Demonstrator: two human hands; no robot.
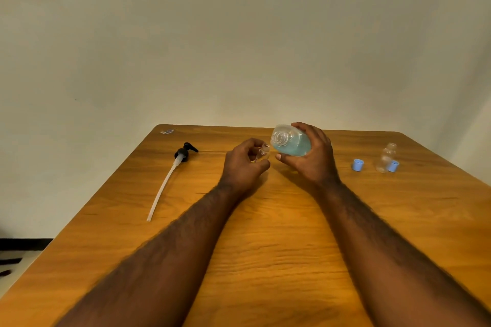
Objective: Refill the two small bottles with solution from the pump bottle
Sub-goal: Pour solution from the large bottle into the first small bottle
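Orange-brown wooden table top [279,233]: bold grain is shown under a smooth finish with a light sheen. Large clear plastic pump bottle [291,143]: smooth, glossy, transparent walls are noted, blue-green liquid being seen through them. Small clear bottle at centre [265,151]: a transparent, glossy surface is recorded; plastic or glass cannot be told. Small clear bottle at far right [386,158]: the same transparent gloss is recorded. Light-blue round cap [358,164] and second light-blue cap [393,166]: opaque, smooth plastic, satin rather than glossy. Black pump head [183,152]: opaque plastic, slight shine. White dip tube [162,188]: thin, semi-translucent plastic, matt. Off-white wall [239,34]: matt.
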